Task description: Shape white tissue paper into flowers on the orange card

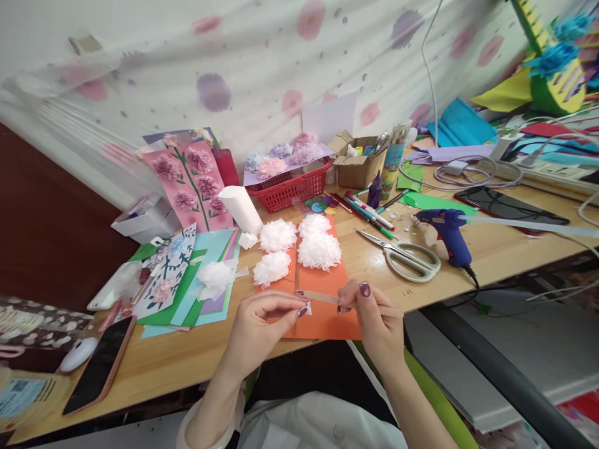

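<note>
Fingers [299,310] of the L hand [262,324] are pinched nearly shut, thumb against forefinger, on the near-left end of a thin pale strip [322,297]; a tiny white scrap [307,309] sits right at those tips. The strip runs L to R just above an orange card [322,327], which lies at the front edge of the counter [187,355]. R hand [374,321] nips the strip's other part btwn thumb and forefinger, other digits curled loosely under, so both hands are closed on it and neither is free.

Step in hand, as a guess: working the strip's end, maybe picking at a backing or tip w/ the L nails; too small to tell which. Next move calls for a steady R grip while the L does the fine bit.

Round about, L to R: dark phone [100,365] near the counter edge, pink flower card [191,181], red basket [290,187] at the back, four white tissue flowers [319,249] on the orange card's far end, scissors [407,255], blue glue gun [447,231] w/ its cord dropping over the edge.
</note>
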A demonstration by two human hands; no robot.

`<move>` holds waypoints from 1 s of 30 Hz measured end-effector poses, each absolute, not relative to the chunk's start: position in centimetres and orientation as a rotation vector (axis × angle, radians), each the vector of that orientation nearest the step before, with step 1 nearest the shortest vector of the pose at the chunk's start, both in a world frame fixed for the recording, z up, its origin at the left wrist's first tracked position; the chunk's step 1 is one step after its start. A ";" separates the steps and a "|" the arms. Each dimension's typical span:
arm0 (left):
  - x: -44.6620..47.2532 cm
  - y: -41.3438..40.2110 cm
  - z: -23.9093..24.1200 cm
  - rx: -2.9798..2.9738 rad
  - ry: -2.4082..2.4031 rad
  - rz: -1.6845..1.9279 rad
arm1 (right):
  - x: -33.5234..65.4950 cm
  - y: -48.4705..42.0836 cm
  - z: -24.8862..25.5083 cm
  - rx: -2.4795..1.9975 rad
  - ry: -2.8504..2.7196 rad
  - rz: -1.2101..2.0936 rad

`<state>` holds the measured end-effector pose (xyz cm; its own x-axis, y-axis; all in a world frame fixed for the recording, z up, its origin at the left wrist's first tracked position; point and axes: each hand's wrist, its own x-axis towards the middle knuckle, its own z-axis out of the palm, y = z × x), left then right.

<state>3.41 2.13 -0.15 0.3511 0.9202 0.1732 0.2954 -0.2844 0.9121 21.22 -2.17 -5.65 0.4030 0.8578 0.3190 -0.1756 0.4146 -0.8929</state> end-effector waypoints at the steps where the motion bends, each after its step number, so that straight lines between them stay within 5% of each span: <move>1: 3.5 2.0 -0.1 1.808 1.078 0.940 | 21.3 -2.3 -5.5 -0.903 -0.944 0.755; 10: 4.3 -0.1 0.5 1.857 0.993 0.815 | 21.7 -3.1 -4.8 -1.064 -1.141 0.562; 18: 4.4 -1.2 1.0 1.308 0.934 0.835 | 22.4 -3.3 -3.9 -0.994 -1.100 0.830; 30: 3.6 0.5 0.3 1.305 0.690 0.850 | 22.0 -3.9 -3.7 -0.974 -0.951 0.733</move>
<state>3.60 0.51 0.34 0.5326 0.8458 0.0314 -0.1433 0.0535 0.9882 22.01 -3.93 -3.74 0.4118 0.8518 0.3236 -0.0957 0.3936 -0.9143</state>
